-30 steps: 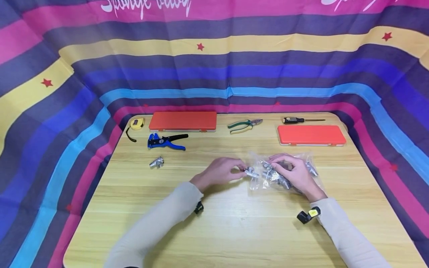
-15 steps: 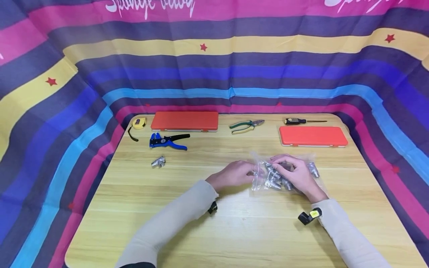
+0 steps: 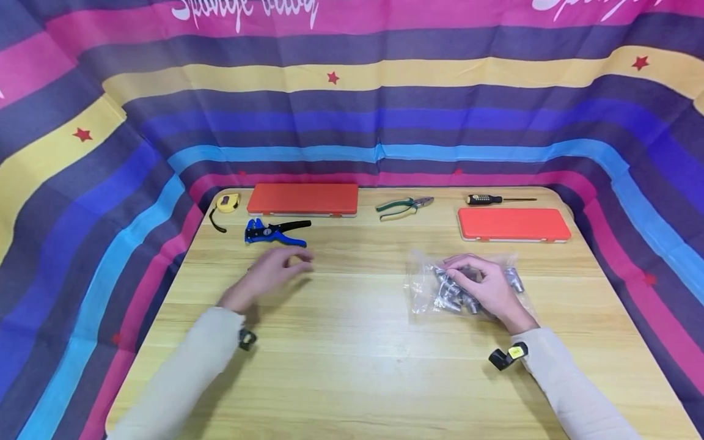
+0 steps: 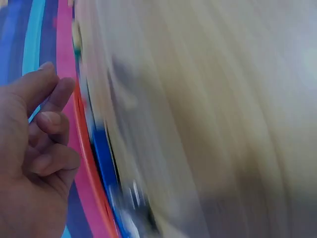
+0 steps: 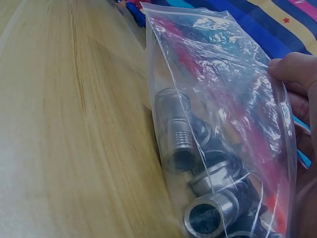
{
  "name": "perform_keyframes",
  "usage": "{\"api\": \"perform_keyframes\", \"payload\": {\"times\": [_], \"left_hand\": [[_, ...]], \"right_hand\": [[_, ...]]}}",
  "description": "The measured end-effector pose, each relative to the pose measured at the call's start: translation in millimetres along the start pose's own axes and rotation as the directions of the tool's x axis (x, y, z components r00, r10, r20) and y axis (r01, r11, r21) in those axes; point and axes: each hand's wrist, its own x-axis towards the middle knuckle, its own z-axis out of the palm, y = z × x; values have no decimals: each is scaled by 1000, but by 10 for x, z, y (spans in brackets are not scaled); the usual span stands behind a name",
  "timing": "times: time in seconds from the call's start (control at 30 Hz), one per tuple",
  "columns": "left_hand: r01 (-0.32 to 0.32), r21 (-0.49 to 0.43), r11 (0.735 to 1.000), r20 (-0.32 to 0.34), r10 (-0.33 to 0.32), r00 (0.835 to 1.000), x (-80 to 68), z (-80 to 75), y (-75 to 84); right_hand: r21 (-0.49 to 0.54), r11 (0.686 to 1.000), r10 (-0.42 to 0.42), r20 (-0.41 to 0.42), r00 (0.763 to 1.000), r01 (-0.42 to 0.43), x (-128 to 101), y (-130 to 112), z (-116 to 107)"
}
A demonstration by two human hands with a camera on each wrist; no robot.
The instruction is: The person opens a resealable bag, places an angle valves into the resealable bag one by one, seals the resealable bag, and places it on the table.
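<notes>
The right hand [image 3: 484, 288] rests on a clear plastic bag [image 3: 426, 287] of metal fittings [image 5: 174, 131] lying right of the table's [image 3: 374, 379] middle, its fingers curled over the bag and pinching it. The left hand [image 3: 272, 273] hovers well to the left, fingers loosely curled, holding nothing – just near of the blue wire stripper [image 3: 272, 233]. Along the far edge lie a tape measure [image 3: 225, 203], two orange cases [image 3: 302, 199] [image 3: 514, 223], green pliers [image 3: 403, 206] and a screwdriver [image 3: 495, 199].
</notes>
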Motion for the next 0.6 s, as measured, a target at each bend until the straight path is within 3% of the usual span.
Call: {"api": "perform_keyframes", "payload": {"times": [0.13,0.23,0.4,0.6], "left_hand": [[75,50,996,-99,-70,993,-261,-353,-421],[125,59,990,-122,-117,986,-440,-499,-675],[177,86,981,-104,-167,980,-627,-532,-906],[200,103,974,-128,-186,974,-637,-463,-976]], "right_hand": [[7,1000,-2,4,1000,2,5,0,-5],[17,1000,-9,11,1000,9,8,-5,-1],[27,999,-21,12,1000,20,10,-9,-1],[27,999,-24,15,1000,23,10,-6,-3]]}}
